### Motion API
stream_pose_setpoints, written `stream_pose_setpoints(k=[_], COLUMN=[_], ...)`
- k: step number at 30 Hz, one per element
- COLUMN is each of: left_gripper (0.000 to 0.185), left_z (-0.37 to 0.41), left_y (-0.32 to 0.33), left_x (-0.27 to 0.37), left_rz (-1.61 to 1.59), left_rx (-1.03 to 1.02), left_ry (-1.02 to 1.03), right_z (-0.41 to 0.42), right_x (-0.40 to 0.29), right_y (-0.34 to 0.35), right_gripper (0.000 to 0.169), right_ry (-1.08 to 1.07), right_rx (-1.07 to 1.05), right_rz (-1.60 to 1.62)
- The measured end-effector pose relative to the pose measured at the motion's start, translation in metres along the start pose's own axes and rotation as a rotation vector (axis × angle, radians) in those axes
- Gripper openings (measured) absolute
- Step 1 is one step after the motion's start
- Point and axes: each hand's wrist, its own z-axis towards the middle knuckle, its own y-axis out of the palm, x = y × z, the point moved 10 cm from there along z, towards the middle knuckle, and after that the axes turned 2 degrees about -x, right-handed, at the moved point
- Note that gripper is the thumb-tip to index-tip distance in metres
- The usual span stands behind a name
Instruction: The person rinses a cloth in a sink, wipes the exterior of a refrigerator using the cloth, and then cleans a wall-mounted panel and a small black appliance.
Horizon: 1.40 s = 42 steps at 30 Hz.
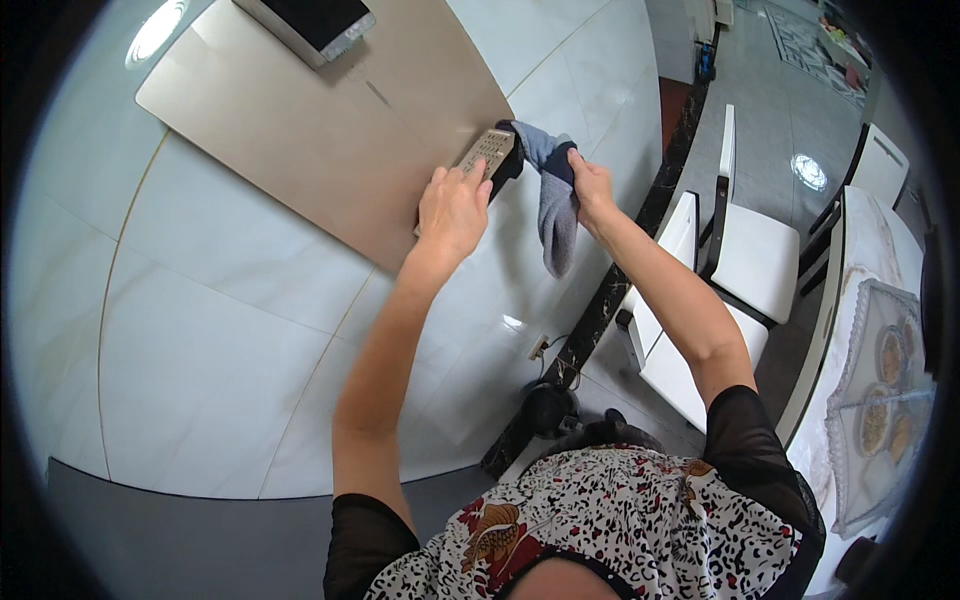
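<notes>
A flat champagne-coloured panel (300,135) of a wall-mounted appliance stands against the white marble-look tiles. Along its lower right edge is a shelf-like tray with a perforated metal top (491,148) and a dark front. My left hand (452,210) lies over this tray, fingers on the holes and thumb by the dark front. In my right hand (592,184) is a bunched grey and dark blue cloth (556,210). One end of it drapes over the tray's far end; the other hangs free. A dark-topped box (315,30) projects from the panel's upper part.
White chairs with black frames (754,262) stand to my right, by a marble-look table (862,247). A mesh food cover (874,405) shelters several dishes there. Below are a wall socket (538,346) with cords and a black round object (551,411). Dark skirting (592,322) edges the floor.
</notes>
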Motion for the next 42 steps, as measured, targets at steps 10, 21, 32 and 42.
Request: stream_pose_setpoints(k=[10, 21, 32, 42], left_gripper=[0.043, 0.068, 0.084, 0.051], left_z=[-0.004, -0.014, -0.012, -0.012], left_y=[0.002, 0.019, 0.034, -0.029], left_x=[-0.003, 0.007, -0.002, 0.006], left_rz=[0.016, -0.086, -0.172, -0.42], left_rx=[-0.229, -0.226, -0.308, 0.122], left_ry=[-0.084, 0.142, 0.162, 0.224], right_z=[0.07, 0.057, -0.034, -0.174], right_x=[-0.012, 0.04, 0.15, 0.354], right_y=[-0.018, 0.002, 0.186, 0.131], right_gripper=[0.038, 0.034, 0.049, 0.029], right_ry=[0.184, 0.334, 0.276, 0.678], right_rx=[-0.026, -0.108, -0.733, -0.55], right_rz=[0.732, 0.573, 0.54, -0.233])
